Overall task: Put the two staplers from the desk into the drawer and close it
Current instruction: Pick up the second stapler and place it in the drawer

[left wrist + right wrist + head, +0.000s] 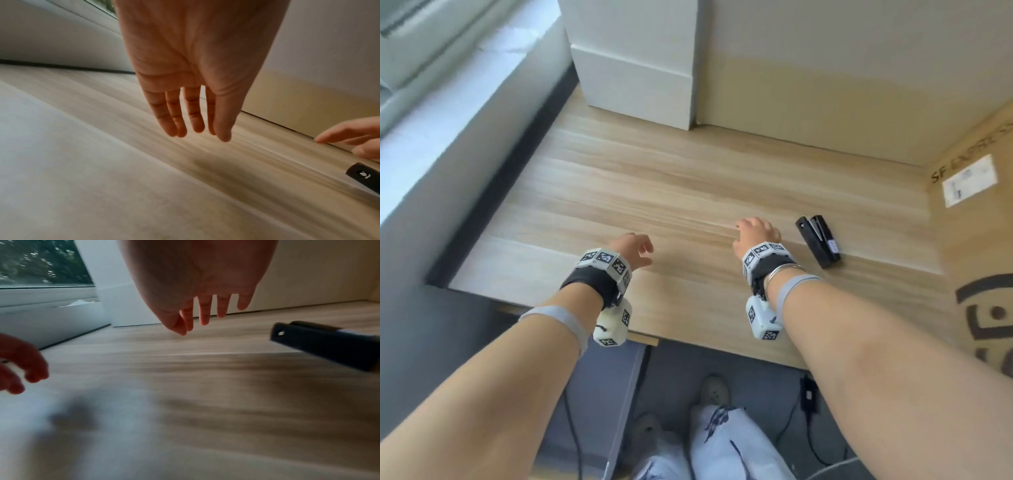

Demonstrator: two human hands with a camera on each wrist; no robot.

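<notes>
On the wooden surface [688, 192], one black stapler [818, 241] lies just right of the right hand [756, 233]. Both hands hover with relaxed, empty fingers [195, 113]; only the head view shows the left hand [631, 248] from above.

A light wood-grain desk [688, 192] with a smooth, faintly sheened finish carries a black stapler [818, 241] of matt plastic, a strip of bright metal showing along its top. To the right stands a brown cardboard box [976, 240], matt, printed in black and bearing a white paper label [969, 180]. On the right wrist, a thin, shiny metal bangle [782, 270] sits beside a black cloth strap [770, 265]; a similar black cloth strap wraps the left wrist [589, 279].
</notes>
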